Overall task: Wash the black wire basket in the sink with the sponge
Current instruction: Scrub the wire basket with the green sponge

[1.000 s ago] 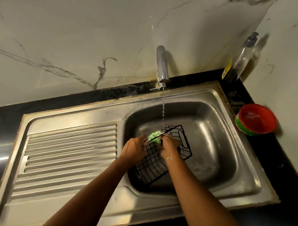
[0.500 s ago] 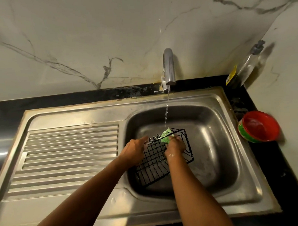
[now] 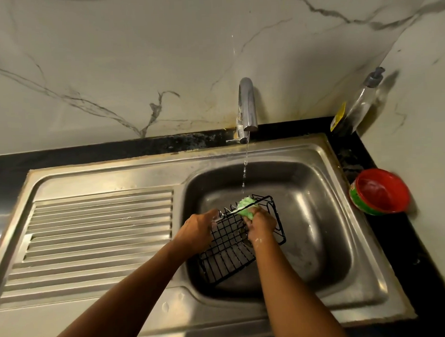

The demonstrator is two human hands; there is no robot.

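Left hand (image 3: 197,232): clamped on basket (image 3: 234,246) rim, tilted inside sink (image 3: 319,240). Right hand (image 3: 261,222): fingers closed around sponge (image 3: 245,205), pressed to far rim. Tap (image 3: 247,104): running. Step: scrubbing. Next, likely: turning basket, reaching unscrubbed wires.

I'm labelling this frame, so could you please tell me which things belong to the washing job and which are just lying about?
In use:
basket, steadied by the left hand
sponge, in the right hand
sink
tap, running

Lying about:
red bowl on the counter
soap bottle in the corner
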